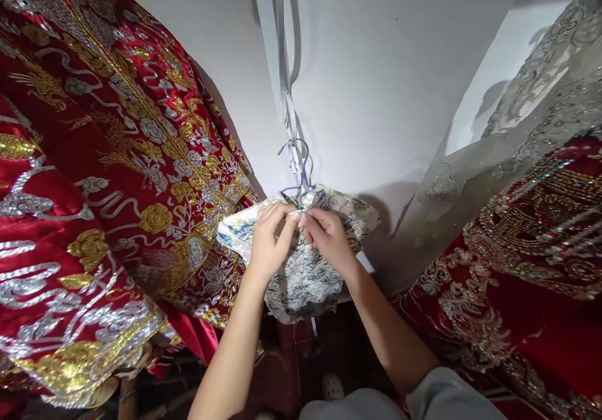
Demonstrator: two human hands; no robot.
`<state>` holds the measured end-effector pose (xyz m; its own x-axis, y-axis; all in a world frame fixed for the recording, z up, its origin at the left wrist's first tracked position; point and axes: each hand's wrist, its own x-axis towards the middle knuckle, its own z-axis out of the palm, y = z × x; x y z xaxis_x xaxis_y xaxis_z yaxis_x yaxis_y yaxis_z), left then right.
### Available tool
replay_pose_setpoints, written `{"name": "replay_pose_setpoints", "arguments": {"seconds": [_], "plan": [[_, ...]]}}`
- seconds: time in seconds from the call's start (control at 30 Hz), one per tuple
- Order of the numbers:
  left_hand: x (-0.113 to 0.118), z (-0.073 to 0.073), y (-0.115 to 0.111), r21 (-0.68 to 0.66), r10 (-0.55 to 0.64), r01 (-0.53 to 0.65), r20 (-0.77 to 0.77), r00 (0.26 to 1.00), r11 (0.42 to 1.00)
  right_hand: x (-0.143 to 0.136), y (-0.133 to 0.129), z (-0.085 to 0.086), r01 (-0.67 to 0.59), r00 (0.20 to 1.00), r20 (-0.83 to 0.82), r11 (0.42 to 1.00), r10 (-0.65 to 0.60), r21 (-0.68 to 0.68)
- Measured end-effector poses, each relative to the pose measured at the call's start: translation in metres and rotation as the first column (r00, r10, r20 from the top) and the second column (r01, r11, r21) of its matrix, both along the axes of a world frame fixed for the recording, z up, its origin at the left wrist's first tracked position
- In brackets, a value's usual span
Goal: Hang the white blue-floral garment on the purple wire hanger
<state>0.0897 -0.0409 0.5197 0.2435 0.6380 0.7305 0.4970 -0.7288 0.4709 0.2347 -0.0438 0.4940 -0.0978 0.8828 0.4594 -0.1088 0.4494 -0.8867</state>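
Observation:
A short-sleeved garment with a blue floral pattern on pale cloth (308, 276) hangs from a purple wire hanger (305, 160) in front of me. At the front of its collar, my left hand (273, 229) pinches the cloth near the neckline. Close against it, my right hand (327, 232) also pinches the collar edge, the fingertips of both hands almost meeting. Whatever small fastening may lie between the fingers is hidden. The hanger's hook stands next to a white strap (289, 113) that runs down the wall.
A large red gown with gold and silver embroidery (155, 219) fills the left side. On the right hang a red beaded garment (527, 301) and a pale sequined sheer one (555, 88). Behind is a white wall (376, 81). A shoe (333, 387) shows on the dark floor below.

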Motion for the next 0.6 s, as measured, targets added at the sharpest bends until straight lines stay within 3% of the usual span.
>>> {"name": "replay_pose_setpoints", "arguments": {"seconds": [0.13,0.2,0.23,0.3,0.37,0.43,0.5,0.6], "plan": [[0.009,-0.001,0.000,0.039,0.036,-0.038,0.043,0.998,0.999,0.000,0.009,-0.014,0.092,0.995,0.022,0.995,-0.093,0.037],[0.003,-0.001,0.006,0.009,0.084,-0.090,0.264,0.961,0.996,0.002,0.012,-0.028,0.098,0.990,0.097,0.994,-0.102,0.045],[-0.005,-0.001,0.010,-0.027,0.119,-0.119,0.434,0.893,0.993,0.004,0.012,-0.036,0.092,0.987,0.131,0.995,-0.096,0.039],[-0.029,-0.003,0.020,-0.113,0.194,-0.166,0.742,0.642,0.980,0.008,0.009,-0.051,0.067,0.986,0.156,0.998,-0.066,-0.002],[-0.057,-0.010,0.030,-0.203,0.256,-0.171,0.877,0.406,0.964,0.013,0.001,-0.065,0.019,0.992,0.126,0.997,-0.009,-0.078],[-0.081,-0.024,0.038,-0.349,0.348,-0.037,0.912,0.216,0.936,0.016,-0.009,-0.075,-0.061,0.994,0.074,0.985,0.074,-0.163],[-0.090,-0.047,0.041,-0.457,0.443,0.129,0.888,0.126,0.880,0.018,-0.017,-0.082,-0.123,0.991,0.016,0.964,0.130,-0.235],[-0.077,-0.091,0.036,-0.527,0.529,0.295,0.845,0.080,0.797,0.021,-0.024,-0.096,-0.096,0.994,-0.085,0.939,0.072,-0.331]]}}
